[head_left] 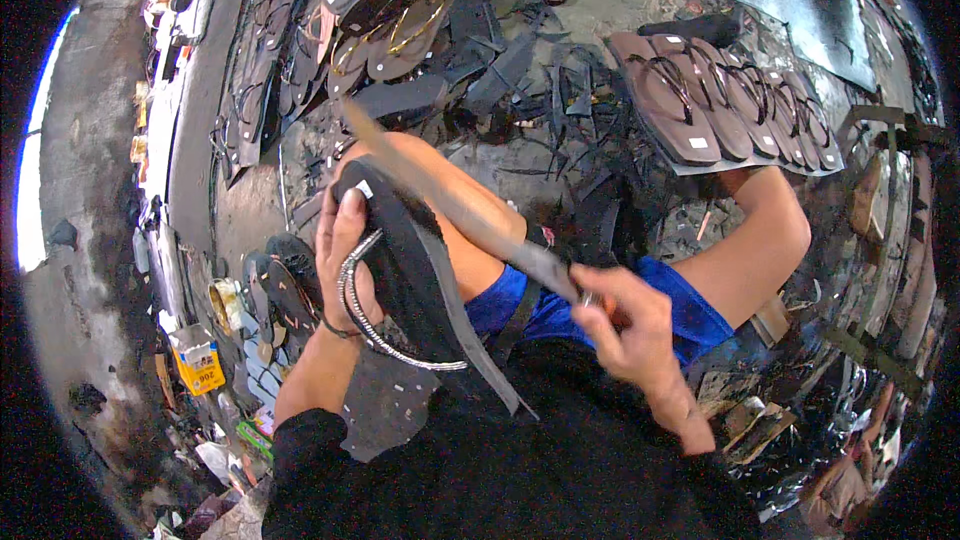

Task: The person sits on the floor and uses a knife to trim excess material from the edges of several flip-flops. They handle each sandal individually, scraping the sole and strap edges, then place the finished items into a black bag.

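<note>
My left hand (340,255) grips a black flip-flop (400,275) by its edge, thumb pressed on the sole near a small white label. A silver beaded strap (352,305) arches out from the flip-flop beside my palm. Along its other edge, a thin dark strip (458,315) hangs down toward my lap. Closed round the orange handle of a long knife (462,218) is my right hand (632,328). The blade, smeared by motion, slants up and left across the flip-flop's edge; whether it touches the rubber I cannot tell.
Brown flip-flops (680,105) stand in a row on a sheet at the right, beyond my bent knee. More flip-flops (415,35) are piled ahead. Black offcuts (505,65) litter the floor between them. A yellow box (198,358) sits at the left.
</note>
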The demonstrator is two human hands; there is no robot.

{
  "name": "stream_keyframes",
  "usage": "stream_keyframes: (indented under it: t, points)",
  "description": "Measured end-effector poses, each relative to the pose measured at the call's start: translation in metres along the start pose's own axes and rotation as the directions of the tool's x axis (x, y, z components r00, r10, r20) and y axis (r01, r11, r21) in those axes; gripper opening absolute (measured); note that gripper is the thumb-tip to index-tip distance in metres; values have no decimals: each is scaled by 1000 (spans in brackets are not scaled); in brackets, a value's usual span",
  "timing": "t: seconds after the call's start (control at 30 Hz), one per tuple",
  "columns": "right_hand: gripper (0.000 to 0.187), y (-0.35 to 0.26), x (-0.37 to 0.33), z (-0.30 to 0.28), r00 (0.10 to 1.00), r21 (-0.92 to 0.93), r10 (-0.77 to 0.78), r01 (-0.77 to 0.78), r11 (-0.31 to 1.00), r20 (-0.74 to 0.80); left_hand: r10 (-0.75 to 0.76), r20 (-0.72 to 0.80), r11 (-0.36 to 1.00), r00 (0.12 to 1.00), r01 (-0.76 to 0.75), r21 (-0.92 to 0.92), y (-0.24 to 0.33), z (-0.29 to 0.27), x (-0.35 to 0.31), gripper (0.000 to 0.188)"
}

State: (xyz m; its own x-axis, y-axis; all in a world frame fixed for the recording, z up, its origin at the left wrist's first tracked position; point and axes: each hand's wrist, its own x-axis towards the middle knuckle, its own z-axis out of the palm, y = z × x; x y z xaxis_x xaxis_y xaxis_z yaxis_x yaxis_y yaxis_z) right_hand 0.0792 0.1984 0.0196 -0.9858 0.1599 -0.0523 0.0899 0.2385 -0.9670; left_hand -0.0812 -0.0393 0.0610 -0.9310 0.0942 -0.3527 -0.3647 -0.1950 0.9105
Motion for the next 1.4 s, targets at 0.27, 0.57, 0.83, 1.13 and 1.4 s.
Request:
stream_keyframes:
  t: [0.27, 0.57, 0.83, 1.13, 1.4]
  points:
    - [37, 5, -34, 23, 999, 6, -18, 18, 1000, -32, -94, -65, 987, 993, 102, 122, -19, -18, -24, 42]
    - [32, -22, 21, 7, 992, -43, -117, 115, 992, -41, 179, 303, 797, 936, -318, 514, -6, -6, -21, 37]
    - [23, -27, 78, 5, 998, 190, -3, 14, 982, -56, 579, 308, 554, 755, -641, 532, -4, -9, -9, 50]
    - [30, 25, -28, -37, 858, 88, 198, -178, 980, -474, -257, 285, 667, 923, 383, -640, -62, 99, -13, 28]
    - [32, 25, -96, -7, 922, -70, 195, -230, 971, -334, -401, 102, 700, 911, 376, -607, -95, 115, -15, 25]
